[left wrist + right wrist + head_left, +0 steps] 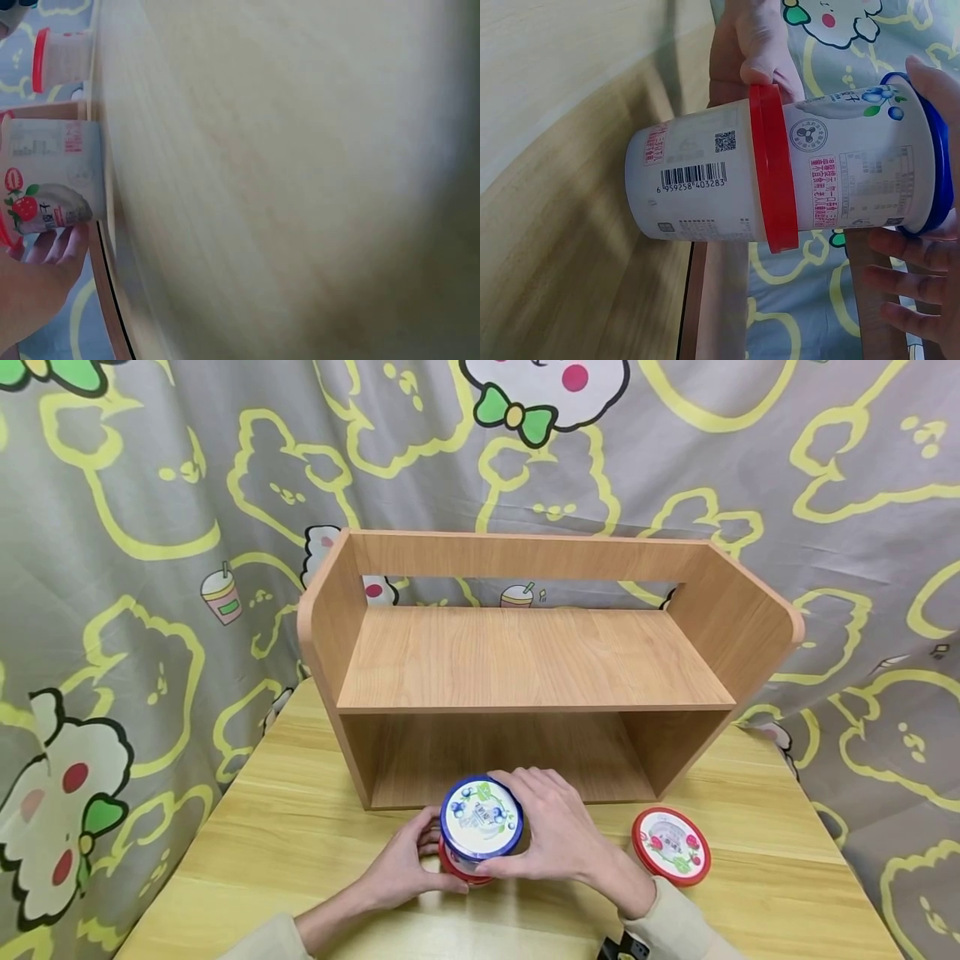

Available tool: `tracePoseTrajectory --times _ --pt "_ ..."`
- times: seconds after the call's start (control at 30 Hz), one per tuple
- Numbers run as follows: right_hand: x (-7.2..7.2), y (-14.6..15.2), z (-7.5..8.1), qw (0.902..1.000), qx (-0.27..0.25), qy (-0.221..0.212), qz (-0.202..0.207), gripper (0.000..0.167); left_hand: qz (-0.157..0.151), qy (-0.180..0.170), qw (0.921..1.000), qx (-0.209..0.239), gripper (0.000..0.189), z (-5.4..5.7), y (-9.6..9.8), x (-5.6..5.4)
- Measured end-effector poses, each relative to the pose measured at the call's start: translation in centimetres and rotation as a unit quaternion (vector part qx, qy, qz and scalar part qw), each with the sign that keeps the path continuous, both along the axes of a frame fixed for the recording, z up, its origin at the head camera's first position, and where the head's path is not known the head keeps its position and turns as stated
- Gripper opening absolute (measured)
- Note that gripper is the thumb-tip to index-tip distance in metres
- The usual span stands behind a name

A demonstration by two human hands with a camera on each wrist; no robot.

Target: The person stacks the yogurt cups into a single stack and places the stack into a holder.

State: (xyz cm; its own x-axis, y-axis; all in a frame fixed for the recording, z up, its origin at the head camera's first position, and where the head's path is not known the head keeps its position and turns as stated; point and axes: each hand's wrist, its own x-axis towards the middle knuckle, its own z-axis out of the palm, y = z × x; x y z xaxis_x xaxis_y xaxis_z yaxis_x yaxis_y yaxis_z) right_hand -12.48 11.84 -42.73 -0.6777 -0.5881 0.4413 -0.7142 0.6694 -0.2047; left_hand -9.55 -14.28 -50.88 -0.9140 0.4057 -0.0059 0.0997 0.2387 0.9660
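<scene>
Two white plastic tubs stand one on top of the other on the table. The lower one, a red-lidded tub (697,180) with a strawberry print, has my left hand (401,867) around its side, the thumb right at the lid. On its lid sits a blue-lidded tub (482,818) with blueberries printed on it. My right hand (558,827) grips this upper tub by the rim, thumb in front and fingers behind. In the right wrist view the upper tub's base meets the red lid, slightly tilted against the lower tub.
Another red-lidded tub (670,846) stands on the table at the right, beyond my right forearm. Just behind the stack is a two-tier wooden shelf (536,656), its lower compartment facing me. A patterned curtain (165,635) hangs around the table (285,827).
</scene>
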Motion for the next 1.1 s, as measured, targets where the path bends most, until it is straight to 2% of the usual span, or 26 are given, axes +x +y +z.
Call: tracePoseTrajectory --times 0.23,0.57,0.87,1.1 --pt "0.1 0.0 0.0 1.0000 0.002 0.008 -0.002 0.107 -0.005 0.002 1.0000 0.003 0.088 0.0 0.0 0.1" --pt "0.8 0.9 0.5 0.9999 -0.006 -0.009 -0.013 0.120 -0.011 0.001 0.9999 0.009 0.087 0.0 0.1 0.0" --pt "2.0 4.0 1.1 0.9989 -0.016 -0.010 -0.043 0.114 -0.001 -0.006 1.0000 -0.007 0.089 -0.1 0.1 0.0" --pt "2.3 6.7 1.0 0.9977 -0.033 0.022 -0.056 0.111 -0.002 -0.015 0.9999 -0.008 0.091 0.0 -0.1 0.0"
